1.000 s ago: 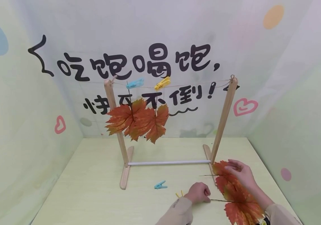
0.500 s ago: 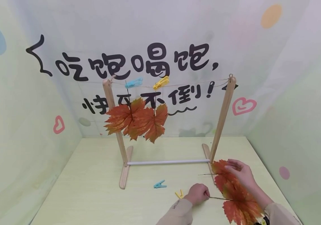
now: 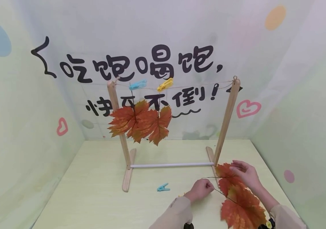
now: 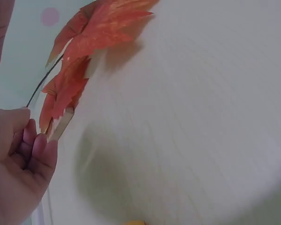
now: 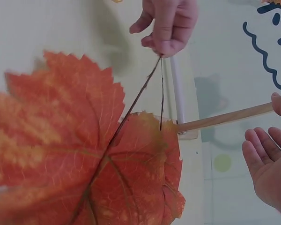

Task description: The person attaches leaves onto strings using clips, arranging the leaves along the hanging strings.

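Observation:
My left hand pinches the thin dark stem of an orange-red artificial maple leaf; in the left wrist view, thumb and fingers meet at the stem's end. That leaf is lifted at the stem side, tilted. Beyond it a second maple leaf lies by the rack's right foot, partly covered. Over these leaves hovers my right hand, fingers loosely bent and holding nothing, as the right wrist view shows with the palm. A blue clothespin lies left of my left hand; a yellow clothespin is mostly hidden behind it.
A wooden rack with a string and a white bottom rod stands at the back. Two maple leaves hang from the string by a blue peg and a yellow peg. Printed fabric walls surround the table.
My left hand has moved slightly up and away with the pinched stem, so the near leaf turns and its stem slants. My right hand stays nearly in place.

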The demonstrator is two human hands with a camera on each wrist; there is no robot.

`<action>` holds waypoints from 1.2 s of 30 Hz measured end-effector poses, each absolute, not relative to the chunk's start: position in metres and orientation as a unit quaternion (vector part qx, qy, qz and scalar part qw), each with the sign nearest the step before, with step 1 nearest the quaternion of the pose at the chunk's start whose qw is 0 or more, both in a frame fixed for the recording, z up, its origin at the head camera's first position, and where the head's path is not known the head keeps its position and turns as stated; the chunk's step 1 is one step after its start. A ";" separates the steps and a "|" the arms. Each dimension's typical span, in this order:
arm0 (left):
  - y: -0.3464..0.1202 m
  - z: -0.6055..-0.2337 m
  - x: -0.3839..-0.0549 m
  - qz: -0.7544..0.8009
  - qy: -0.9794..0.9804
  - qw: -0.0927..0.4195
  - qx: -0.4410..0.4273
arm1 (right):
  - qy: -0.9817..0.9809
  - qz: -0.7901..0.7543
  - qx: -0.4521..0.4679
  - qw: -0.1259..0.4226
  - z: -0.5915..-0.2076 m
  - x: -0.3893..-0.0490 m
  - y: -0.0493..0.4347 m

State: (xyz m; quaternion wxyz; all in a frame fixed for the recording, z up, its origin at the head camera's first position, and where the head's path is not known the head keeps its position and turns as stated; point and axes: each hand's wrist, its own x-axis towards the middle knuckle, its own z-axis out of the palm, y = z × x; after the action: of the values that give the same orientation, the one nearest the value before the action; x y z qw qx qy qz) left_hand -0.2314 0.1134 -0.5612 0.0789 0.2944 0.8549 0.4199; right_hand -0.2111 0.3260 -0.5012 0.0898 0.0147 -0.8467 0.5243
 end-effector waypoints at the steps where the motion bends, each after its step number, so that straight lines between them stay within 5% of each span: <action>1: 0.113 -0.558 -0.232 0.441 0.847 0.076 0.288 | -0.849 0.520 0.011 0.092 -0.495 -0.209 0.322; 13: 0.120 -0.521 -0.236 0.664 0.715 0.109 0.191 | -0.853 0.511 0.026 0.104 -0.483 -0.215 0.318; 36: 0.066 -0.413 -0.254 0.689 0.695 -0.011 0.206 | -0.857 0.502 0.056 0.106 -0.450 -0.216 0.305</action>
State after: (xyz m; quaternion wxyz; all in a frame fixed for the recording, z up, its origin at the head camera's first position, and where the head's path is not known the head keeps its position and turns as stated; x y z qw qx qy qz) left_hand -0.2538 0.0655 -0.4133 -0.0115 0.2057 0.6951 0.6888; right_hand -0.2164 0.3052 -0.4500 0.1060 0.0562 -0.8567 0.5016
